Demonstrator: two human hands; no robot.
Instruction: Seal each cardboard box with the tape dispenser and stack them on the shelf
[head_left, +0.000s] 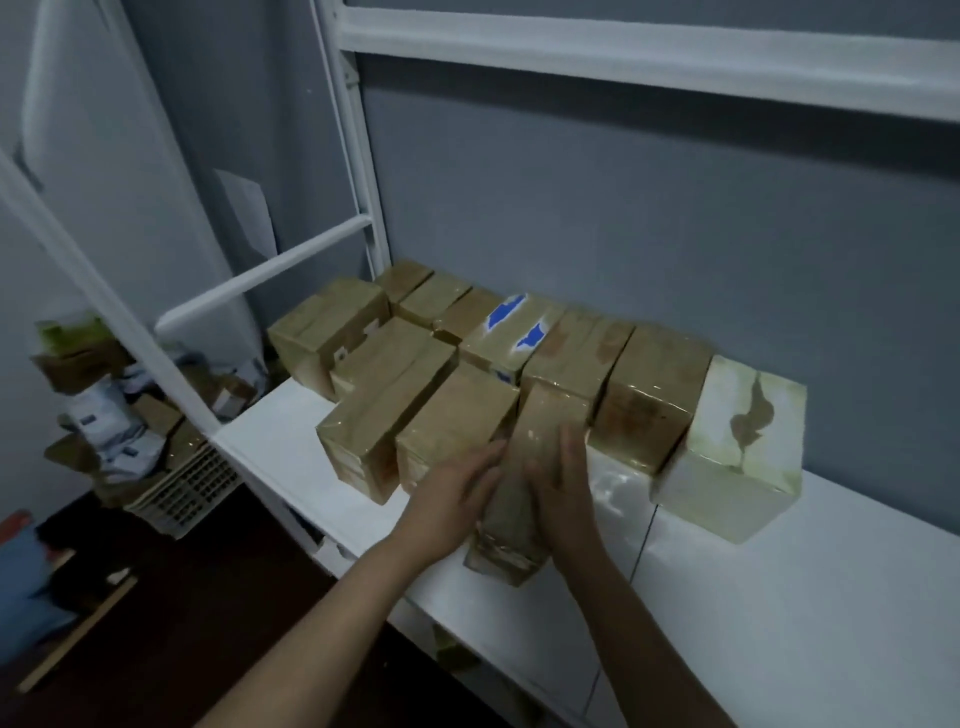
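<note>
A narrow brown cardboard box (537, 421) wrapped in shiny tape lies lengthwise on the white shelf (779, 597), its near end close to the front edge. My left hand (457, 493) presses flat against its left side with straight fingers. My right hand (563, 483) lies along its top right edge, fingers extended. The far end of the box sits between neighbouring taped boxes (447, 436). No tape dispenser is in view.
Several taped boxes stand in rows behind it, one with torn blue patches (511, 332) and a pale one (737, 447) at the right end. White shelf posts (358, 156) rise at the left. A basket (192, 488) and clutter lie on the floor to the left.
</note>
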